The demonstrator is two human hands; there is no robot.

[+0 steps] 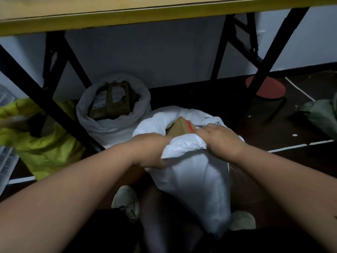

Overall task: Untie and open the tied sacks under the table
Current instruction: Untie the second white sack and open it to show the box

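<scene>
A white sack [197, 179] stands on the floor between my knees, its mouth spread apart. My left hand [149, 150] grips the near-left rim of the mouth. My right hand [220, 139] grips the right rim. A brown cardboard box with red tape [179, 127] shows inside the opening. Behind it under the table stands a second white sack [116, 123], its rim rolled down, with dark wrapped parcels [113, 101] showing inside.
A yellow-green bag [45, 148] lies at the left behind a black table leg [36, 99]. The wooden table edge [145, 17] runs overhead. A red stool [266, 90] stands at the right, a grey-green sack [321, 114] at the far right. My shoes [127, 201] rest below.
</scene>
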